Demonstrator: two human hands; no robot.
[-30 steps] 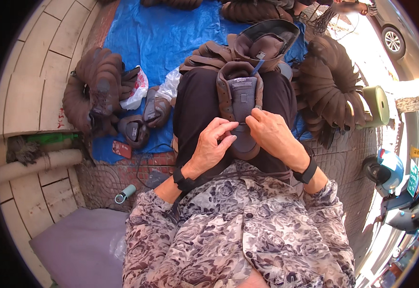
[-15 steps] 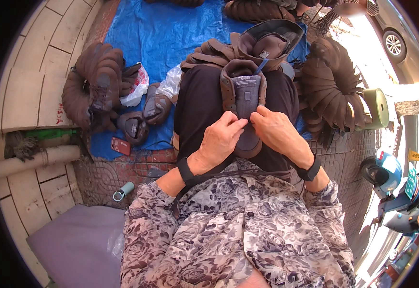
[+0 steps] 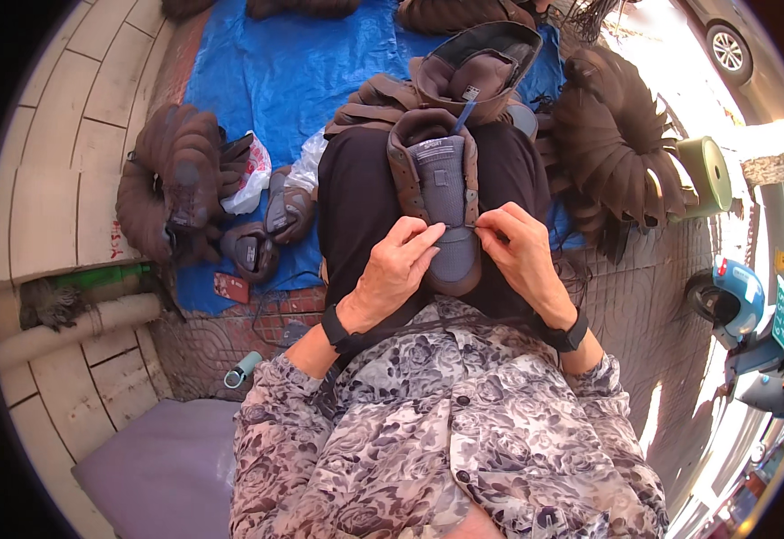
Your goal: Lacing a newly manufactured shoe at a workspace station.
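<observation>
A brown shoe upper with a grey tongue (image 3: pixel 439 189) lies on my lap, toe toward me. My left hand (image 3: pixel 398 267) rests on its near left side, fingers pressed against the grey panel. My right hand (image 3: pixel 519 251) pinches the upper's right edge between thumb and forefinger, where a thin thread or needle seems held; too small to tell. Both wrists wear black bands. A second brown shoe upper (image 3: pixel 477 63) sits just beyond my knees.
A blue tarp (image 3: pixel 275 81) covers the ground ahead. Stacks of brown shoe uppers lie at the left (image 3: pixel 176 189) and right (image 3: pixel 612 144). A green roll (image 3: pixel 711 171), a blue scooter (image 3: pixel 742 305), a purple cushion (image 3: pixel 163 467) and a small tube (image 3: pixel 241 370) surround me.
My hands have shifted slightly along the shoe upper; the right hand now pinches its right edge and the left fingers lie flatter on the grey panel.
</observation>
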